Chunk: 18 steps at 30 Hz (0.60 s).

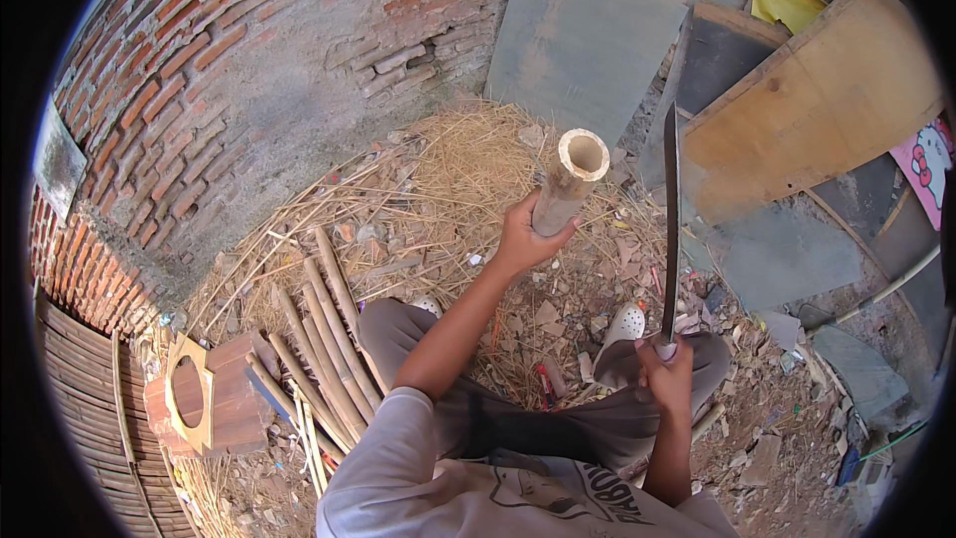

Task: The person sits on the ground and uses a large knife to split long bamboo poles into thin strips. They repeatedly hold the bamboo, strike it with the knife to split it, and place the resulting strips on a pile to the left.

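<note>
My left hand is closed around a thick bamboo tube, whose pale cut end with its round hollow tilts up toward me. In my right hand is the handle of a machete. Its long dark blade points up and away, to the right of the tube and apart from it. My knees are bent on either side, and a white clog shows on my right foot below the blade.
Several bamboo poles lie at my left, beside a brown wooden board and a yellowish cut-out panel. Straw and rubble cover the ground ahead. A brick wall stands behind; grey sheets and a curved wooden panel lean right.
</note>
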Each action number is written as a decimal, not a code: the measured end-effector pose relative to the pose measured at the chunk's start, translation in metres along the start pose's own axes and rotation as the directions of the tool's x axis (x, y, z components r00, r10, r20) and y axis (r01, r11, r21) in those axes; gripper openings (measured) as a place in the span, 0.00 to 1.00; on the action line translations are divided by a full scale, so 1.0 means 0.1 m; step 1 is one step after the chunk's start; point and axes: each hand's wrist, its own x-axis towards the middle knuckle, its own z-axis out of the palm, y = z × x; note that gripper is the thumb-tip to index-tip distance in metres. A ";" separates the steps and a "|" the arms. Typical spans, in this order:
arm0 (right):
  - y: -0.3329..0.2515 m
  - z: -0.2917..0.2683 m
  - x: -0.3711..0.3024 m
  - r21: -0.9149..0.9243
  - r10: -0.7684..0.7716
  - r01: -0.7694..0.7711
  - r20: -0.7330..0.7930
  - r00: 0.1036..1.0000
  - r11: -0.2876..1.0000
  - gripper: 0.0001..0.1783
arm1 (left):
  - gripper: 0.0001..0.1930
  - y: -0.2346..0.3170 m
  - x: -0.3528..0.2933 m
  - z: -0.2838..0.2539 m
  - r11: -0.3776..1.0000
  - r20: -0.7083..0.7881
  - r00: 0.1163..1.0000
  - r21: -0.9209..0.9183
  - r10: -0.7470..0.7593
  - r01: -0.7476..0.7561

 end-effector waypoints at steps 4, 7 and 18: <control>-0.60 -0.07 -0.49 0.108 -0.117 0.106 0.101 0.988 0.988 0.12 | 0.11 -0.14 0.19 -0.17 0.988 0.186 0.982 -0.152 0.035 -0.007; -0.87 -0.03 -0.67 0.143 -0.198 0.177 0.147 0.969 0.974 0.13 | 0.07 -0.17 0.35 -0.24 0.977 0.239 0.969 -0.212 0.063 -0.011; -1.33 0.34 -0.27 -0.104 -0.306 0.367 0.373 0.876 0.924 0.12 | 0.12 -0.07 0.73 -0.36 0.928 0.392 0.917 -0.306 -0.078 0.210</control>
